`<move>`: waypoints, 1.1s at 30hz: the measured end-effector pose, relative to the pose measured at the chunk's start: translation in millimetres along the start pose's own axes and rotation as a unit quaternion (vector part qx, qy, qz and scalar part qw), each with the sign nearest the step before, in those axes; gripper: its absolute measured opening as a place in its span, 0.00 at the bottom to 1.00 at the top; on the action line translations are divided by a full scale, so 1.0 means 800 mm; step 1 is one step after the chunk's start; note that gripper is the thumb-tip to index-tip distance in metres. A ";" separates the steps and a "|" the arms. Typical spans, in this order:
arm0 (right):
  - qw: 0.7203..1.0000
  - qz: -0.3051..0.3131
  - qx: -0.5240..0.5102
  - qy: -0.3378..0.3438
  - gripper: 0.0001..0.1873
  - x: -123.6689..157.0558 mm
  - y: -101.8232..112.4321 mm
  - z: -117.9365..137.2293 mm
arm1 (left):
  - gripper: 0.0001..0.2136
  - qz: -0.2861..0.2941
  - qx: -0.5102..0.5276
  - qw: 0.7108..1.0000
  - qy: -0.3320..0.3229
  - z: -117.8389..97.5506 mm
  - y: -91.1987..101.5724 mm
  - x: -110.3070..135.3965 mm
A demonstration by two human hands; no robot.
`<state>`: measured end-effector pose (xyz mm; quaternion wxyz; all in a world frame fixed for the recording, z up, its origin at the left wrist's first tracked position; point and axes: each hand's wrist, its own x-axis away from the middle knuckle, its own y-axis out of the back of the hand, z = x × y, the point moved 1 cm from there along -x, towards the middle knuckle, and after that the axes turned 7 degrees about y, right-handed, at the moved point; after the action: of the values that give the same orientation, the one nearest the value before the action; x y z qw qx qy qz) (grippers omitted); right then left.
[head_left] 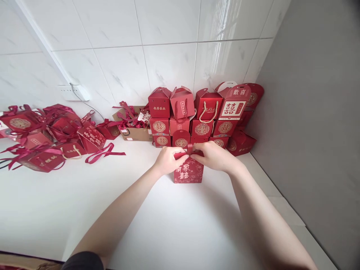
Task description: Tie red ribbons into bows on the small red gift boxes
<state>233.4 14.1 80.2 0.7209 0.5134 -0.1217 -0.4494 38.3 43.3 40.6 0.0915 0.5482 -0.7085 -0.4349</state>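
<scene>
A red gift box (188, 174) with white characters and a pale floral pattern stands upright on the white table, in front of the stacked boxes. At its top left edge, my left hand (168, 160) pinches the card between thumb and fingers. My right hand (213, 155) has the top right edge pinched the same way, its thumb close to the left one. Between the two hands a small red strap-like piece (189, 149) sticks up from the top. My fingers cover most of the box's upper edge.
Stacked red boxes (197, 127) stand against the tiled wall. An open cardboard box (136, 134) holds ribbons and tags. Further left lies a pile of ribboned red boxes (50, 159), with a loose ribbon (105, 153) beside it. A grey panel (306, 112) bounds the right side.
</scene>
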 end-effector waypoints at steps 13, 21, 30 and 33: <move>1.000 -0.006 0.029 -0.011 0.09 -0.001 0.000 0.001 | 0.10 0.011 0.001 1.000 0.002 0.000 0.002 -0.003; 1.000 0.009 0.027 -0.002 0.07 0.000 0.003 -0.001 | 0.09 0.024 -0.003 1.000 -0.009 0.002 0.006 -0.005; 1.000 0.013 -0.001 0.011 0.07 -0.001 0.001 -0.003 | 0.09 0.035 0.014 0.999 -0.020 0.002 0.007 -0.006; 1.000 0.009 -0.013 0.006 0.07 -0.001 -0.001 -0.002 | 0.10 0.026 0.009 0.999 -0.019 0.002 0.007 -0.005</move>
<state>233.5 16.1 78.7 0.7321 0.5056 -0.1160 -0.4415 35.3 47.5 45.0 0.0845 0.5223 -0.7278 -0.4363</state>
